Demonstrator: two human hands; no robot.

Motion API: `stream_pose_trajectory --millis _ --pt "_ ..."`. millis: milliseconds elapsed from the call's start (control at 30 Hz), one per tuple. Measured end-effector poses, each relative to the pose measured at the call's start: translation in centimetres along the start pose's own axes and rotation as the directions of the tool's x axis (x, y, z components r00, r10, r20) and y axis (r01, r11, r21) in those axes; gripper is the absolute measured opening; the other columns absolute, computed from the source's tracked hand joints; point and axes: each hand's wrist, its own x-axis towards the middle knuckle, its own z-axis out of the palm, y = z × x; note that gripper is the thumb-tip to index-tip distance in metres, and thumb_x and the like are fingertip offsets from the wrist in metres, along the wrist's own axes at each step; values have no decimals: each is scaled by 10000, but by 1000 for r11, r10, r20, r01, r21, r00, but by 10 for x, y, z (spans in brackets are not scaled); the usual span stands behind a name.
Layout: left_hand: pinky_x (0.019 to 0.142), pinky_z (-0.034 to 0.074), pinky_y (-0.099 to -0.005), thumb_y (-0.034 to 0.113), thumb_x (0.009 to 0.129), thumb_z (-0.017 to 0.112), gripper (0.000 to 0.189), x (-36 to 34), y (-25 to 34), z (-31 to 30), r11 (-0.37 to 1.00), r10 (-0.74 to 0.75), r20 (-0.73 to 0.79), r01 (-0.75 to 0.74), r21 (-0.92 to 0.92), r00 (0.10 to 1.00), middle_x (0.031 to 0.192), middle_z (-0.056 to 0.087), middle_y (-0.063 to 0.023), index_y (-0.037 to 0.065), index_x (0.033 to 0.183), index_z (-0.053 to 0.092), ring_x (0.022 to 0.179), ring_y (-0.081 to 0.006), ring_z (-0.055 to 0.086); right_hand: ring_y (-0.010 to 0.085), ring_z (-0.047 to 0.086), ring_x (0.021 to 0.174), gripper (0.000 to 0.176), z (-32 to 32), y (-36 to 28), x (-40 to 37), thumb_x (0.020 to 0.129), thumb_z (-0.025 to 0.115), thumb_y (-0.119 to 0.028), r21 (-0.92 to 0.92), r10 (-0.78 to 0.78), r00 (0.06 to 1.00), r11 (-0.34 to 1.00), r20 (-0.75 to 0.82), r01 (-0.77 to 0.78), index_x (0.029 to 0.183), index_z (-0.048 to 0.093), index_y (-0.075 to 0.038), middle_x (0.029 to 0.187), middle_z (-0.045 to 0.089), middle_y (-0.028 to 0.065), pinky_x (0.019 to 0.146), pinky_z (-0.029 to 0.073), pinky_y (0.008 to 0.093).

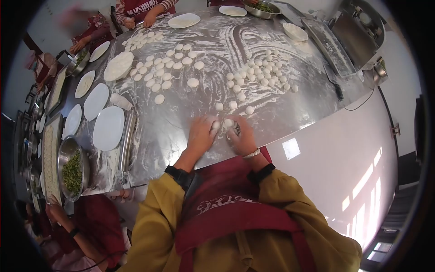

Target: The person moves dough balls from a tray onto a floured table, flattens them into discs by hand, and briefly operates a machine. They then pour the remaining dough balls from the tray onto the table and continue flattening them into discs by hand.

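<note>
My left hand, slightly blurred, is curled round a small white dough ball near the table's front edge. Close beside it, my right hand cups another dough ball, its thumb side facing the left hand. Both balls rest low at the floured metal tabletop, partly covered by fingers. Just beyond the hands lie three loose dough pieces, among them a ball on the right. Farther out is a big cluster of dough balls.
Flattened dough rounds spread left of the cluster. White plates, a steel rolling pin and a bowl of chopped green filling stand at the left. A knife lies at the right edge. Co-workers in red aprons stand around the table.
</note>
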Motion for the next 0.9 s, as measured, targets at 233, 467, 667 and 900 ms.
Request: stream_pose_trajectory --millis 233,467,667,900 --pt "845 421 -432 237 810 726 271 -45 3 -60 973 -99 -11 99 208 995 978 634 -115 78 1013 643 987 -329 562 352 577 993 338 -2 -43 -2 762 677 -62 -121 -240 966 966 -95 228 1091 597 -63 1054 625 144 899 451 454" --pt "1007 313 -512 320 884 646 430 -51 -3 -73 909 -133 -85 156 387 987 1359 484 -123 110 1254 582 1271 -344 411 378 533 982 315 44 -48 -22 745 696 -60 37 50 969 997 243 -61 1031 565 -59 949 568 156 854 450 469" --pt "1120 172 -628 342 961 516 579 -14 -4 -34 894 -73 -110 114 434 991 1579 284 -96 236 1512 371 1446 -370 232 377 521 954 347 41 -37 -26 720 718 -69 -103 -75 976 990 203 97 1026 558 -34 983 553 167 853 441 476" --pt "1125 116 -676 359 974 501 570 -24 -25 -23 859 -132 22 103 502 991 1601 250 -83 315 1520 343 1464 -373 202 381 524 948 337 41 -45 -20 723 731 -93 -202 -102 971 968 217 147 998 550 -20 975 549 171 834 446 474"
